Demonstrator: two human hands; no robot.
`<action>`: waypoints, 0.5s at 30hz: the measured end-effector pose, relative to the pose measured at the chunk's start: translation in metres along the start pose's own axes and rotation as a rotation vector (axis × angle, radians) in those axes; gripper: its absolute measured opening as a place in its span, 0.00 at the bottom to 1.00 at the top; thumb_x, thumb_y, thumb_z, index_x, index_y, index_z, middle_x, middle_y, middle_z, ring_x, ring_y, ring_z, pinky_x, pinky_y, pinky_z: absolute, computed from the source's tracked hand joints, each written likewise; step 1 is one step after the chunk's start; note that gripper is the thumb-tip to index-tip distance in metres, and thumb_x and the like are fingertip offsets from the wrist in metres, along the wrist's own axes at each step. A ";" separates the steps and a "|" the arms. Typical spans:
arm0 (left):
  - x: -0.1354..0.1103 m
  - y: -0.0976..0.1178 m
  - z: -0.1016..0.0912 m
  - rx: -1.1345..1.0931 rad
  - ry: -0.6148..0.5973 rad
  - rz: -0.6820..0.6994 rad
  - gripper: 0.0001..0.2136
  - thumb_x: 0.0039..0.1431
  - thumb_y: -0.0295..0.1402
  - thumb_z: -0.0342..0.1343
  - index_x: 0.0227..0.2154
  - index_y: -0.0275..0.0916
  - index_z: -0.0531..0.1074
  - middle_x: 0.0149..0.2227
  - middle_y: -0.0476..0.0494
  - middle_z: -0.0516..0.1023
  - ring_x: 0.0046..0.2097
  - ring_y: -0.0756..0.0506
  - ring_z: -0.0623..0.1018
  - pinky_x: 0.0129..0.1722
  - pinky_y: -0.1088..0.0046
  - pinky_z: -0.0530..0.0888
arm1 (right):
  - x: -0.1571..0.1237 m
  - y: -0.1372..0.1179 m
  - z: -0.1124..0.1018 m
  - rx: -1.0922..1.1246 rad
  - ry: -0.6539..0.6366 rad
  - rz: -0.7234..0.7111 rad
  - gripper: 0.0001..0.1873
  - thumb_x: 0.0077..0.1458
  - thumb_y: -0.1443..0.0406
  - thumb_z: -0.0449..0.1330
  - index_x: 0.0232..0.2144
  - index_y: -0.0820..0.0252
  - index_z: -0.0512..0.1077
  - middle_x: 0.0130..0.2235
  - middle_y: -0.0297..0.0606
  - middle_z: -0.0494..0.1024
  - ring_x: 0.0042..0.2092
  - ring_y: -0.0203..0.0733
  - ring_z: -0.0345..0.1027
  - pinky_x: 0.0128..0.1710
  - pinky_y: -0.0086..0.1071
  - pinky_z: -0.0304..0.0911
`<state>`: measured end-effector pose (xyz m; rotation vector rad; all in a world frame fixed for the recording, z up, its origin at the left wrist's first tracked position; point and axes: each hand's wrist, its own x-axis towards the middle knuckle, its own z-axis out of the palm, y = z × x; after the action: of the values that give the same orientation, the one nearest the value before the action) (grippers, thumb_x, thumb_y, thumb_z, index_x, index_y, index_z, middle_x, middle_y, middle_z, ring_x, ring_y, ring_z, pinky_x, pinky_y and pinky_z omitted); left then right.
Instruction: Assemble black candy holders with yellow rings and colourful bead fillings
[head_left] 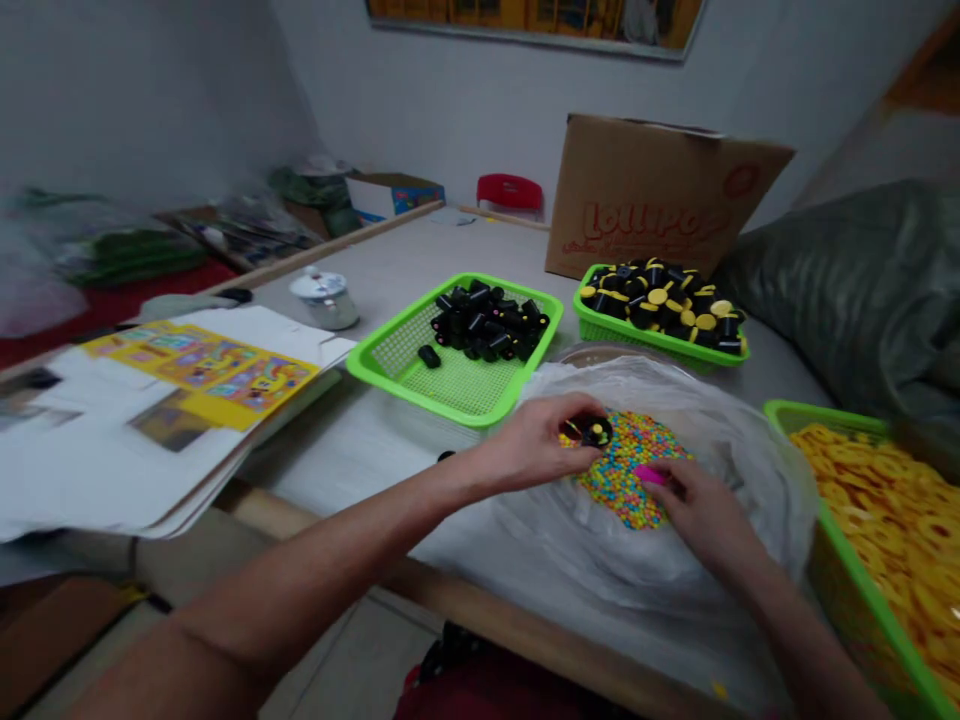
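My left hand (pixel 551 440) grips a small black cup (pixel 598 432) tipped with its opening toward me; a few bright candies show inside it. Pinched in my right hand (pixel 694 500) is a small pink scoop (pixel 650 475), its far end low over the candy. Under both hands, many small coloured candies (pixel 634 510) lie in a clear plastic bag (pixel 731 440) spread over a round container. Left of the bag, a green basket (pixel 360 362) contains black cylinders (pixel 491 325). Another green basket (pixel 600 325) behind holds black cylinders with yellow ends (pixel 664 300).
At right, a green basket (pixel 840 525) is full of yellow ring-shaped pieces (pixel 900 520). A cardboard box (pixel 652 200) stands at the back beside a dark sack (pixel 862 290). Printed card sheets (pixel 187 370) overhang the table's left front edge, near a lidded white jar (pixel 328 298).
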<state>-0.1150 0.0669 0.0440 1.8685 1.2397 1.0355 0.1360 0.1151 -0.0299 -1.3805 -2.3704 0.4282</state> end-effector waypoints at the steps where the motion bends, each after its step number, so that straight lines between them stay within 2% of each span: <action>1: -0.013 0.006 -0.016 -0.007 0.064 -0.021 0.15 0.50 0.29 0.57 0.43 0.36 0.70 0.41 0.44 0.76 0.40 0.48 0.76 0.44 0.70 0.73 | 0.001 0.003 0.003 0.009 -0.045 0.027 0.13 0.57 0.58 0.53 0.39 0.58 0.72 0.37 0.39 0.76 0.38 0.45 0.69 0.39 0.39 0.64; 4: -0.062 0.008 -0.065 0.052 0.248 -0.179 0.15 0.50 0.32 0.58 0.42 0.36 0.70 0.41 0.43 0.76 0.41 0.47 0.76 0.46 0.66 0.73 | 0.004 0.009 0.007 0.019 -0.107 0.043 0.16 0.56 0.56 0.52 0.40 0.58 0.72 0.40 0.40 0.76 0.41 0.47 0.70 0.42 0.41 0.63; 7: -0.109 -0.020 -0.095 0.121 0.305 -0.399 0.16 0.49 0.33 0.59 0.42 0.37 0.70 0.41 0.43 0.77 0.40 0.45 0.77 0.46 0.63 0.73 | 0.005 0.010 0.008 0.033 -0.138 0.065 0.18 0.54 0.53 0.52 0.40 0.57 0.72 0.41 0.41 0.77 0.41 0.48 0.70 0.42 0.42 0.63; 9: -0.130 -0.048 -0.100 0.133 0.276 -0.491 0.16 0.48 0.33 0.59 0.42 0.38 0.71 0.40 0.44 0.77 0.41 0.45 0.76 0.47 0.62 0.73 | 0.005 0.010 0.008 0.045 -0.142 0.079 0.20 0.53 0.52 0.52 0.39 0.57 0.73 0.41 0.41 0.77 0.41 0.49 0.71 0.43 0.42 0.64; 12: -0.143 -0.083 -0.088 0.138 0.264 -0.552 0.17 0.47 0.33 0.59 0.42 0.38 0.71 0.41 0.44 0.77 0.42 0.44 0.76 0.47 0.62 0.73 | 0.004 0.011 0.010 0.063 -0.159 0.106 0.21 0.51 0.51 0.52 0.39 0.56 0.73 0.40 0.41 0.78 0.40 0.49 0.72 0.40 0.41 0.65; 15: -0.144 -0.094 -0.075 0.137 0.241 -0.552 0.18 0.46 0.33 0.58 0.43 0.38 0.70 0.42 0.43 0.77 0.43 0.44 0.76 0.47 0.63 0.72 | 0.003 0.014 0.013 0.079 -0.176 0.143 0.21 0.50 0.50 0.52 0.39 0.55 0.74 0.39 0.40 0.79 0.40 0.50 0.73 0.38 0.39 0.67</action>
<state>-0.2544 -0.0297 -0.0363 1.3869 1.8719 0.8956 0.1396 0.1235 -0.0470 -1.5376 -2.3697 0.7027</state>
